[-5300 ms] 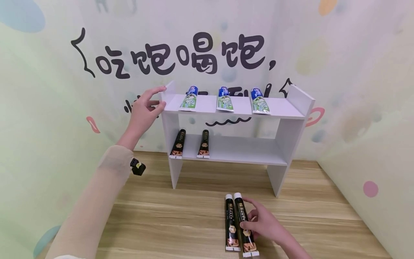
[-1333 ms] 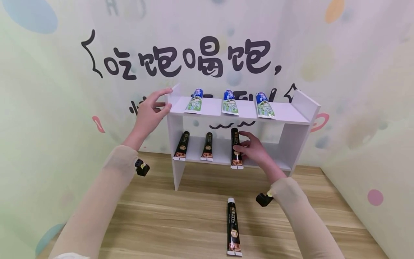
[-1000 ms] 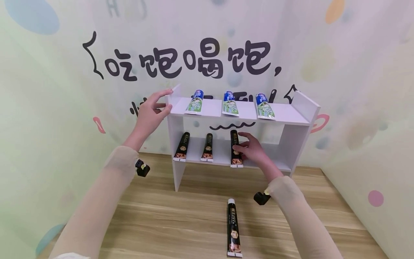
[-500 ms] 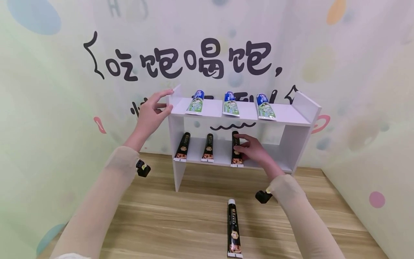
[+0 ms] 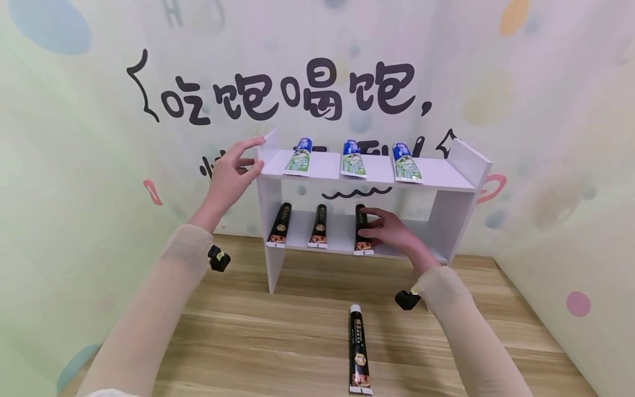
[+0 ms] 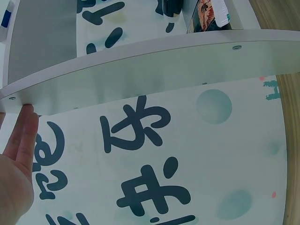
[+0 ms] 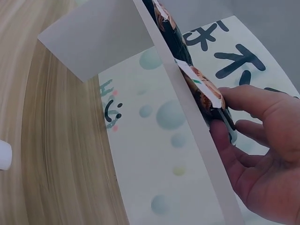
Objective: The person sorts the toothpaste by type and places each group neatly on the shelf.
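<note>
My right hand [image 5: 392,229] is at the lower shelf board, thumb and fingers around a black toothpaste tube [image 5: 364,246]. That tube lies with its crimped end at the board's front edge. In the right wrist view my right hand [image 7: 267,145] pinches the tube [image 7: 204,89] from both sides. Further left on the same board are two more black toothpaste tubes, one in the middle [image 5: 319,227] and one at the far left [image 5: 279,226]. My left hand [image 5: 233,171] touches the white shelf's left side panel [image 5: 269,190] near its top; the left wrist view shows straight fingers [image 6: 26,126] against it.
Three blue-green toothpaste tubes lie spaced along the top board, left [image 5: 299,158], middle [image 5: 353,160] and right [image 5: 407,164]. Another black tube [image 5: 359,353] lies on the wooden table [image 5: 248,336] in front of the shelf. Printed walls [image 5: 555,193] stand behind and at both sides.
Two black tubes lay on the table earlier; my right hand has carried one up to the lower board. Over the last second it has settled down there. My left hand has stayed at the panel.
</note>
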Demonstrator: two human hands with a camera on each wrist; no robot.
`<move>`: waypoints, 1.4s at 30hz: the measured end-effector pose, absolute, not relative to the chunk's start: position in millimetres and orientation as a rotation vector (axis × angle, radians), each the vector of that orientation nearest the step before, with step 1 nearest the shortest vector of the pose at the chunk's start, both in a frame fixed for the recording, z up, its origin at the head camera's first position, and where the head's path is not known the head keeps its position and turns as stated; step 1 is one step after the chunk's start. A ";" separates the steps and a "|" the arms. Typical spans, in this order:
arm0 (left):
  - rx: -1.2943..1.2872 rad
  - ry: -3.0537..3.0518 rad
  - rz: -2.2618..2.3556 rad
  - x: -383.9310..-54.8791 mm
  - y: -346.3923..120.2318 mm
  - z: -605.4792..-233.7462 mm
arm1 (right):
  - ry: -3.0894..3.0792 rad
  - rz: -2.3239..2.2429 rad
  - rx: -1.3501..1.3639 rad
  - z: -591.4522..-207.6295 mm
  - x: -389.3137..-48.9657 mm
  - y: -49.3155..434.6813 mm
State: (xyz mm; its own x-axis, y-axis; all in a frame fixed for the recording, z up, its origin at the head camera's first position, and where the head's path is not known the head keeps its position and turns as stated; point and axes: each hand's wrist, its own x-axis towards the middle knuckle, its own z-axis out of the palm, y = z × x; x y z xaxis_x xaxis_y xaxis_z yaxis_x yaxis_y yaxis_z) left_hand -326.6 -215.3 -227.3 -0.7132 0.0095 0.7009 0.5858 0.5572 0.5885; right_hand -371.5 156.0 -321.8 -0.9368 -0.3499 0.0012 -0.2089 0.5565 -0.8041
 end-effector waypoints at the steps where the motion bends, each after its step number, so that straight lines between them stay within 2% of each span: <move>1: -0.474 -2.138 -1.136 -326.4 -215.4 -227.4 | 2.632 -1.321 -0.467 -321.3 -371.9 155.7; 15: -0.492 -2.129 -1.134 -326.6 -214.2 -227.5 | 2.682 -1.166 -0.445 -316.2 -375.6 160.7; 25: -0.481 -2.125 -1.112 -325.9 -214.5 -227.6 | 2.618 -1.123 -0.638 -314.7 -371.5 174.1; 42: -0.486 -2.120 -1.120 -327.6 -214.6 -228.1 | 2.666 -1.094 -0.658 -317.2 -363.9 171.3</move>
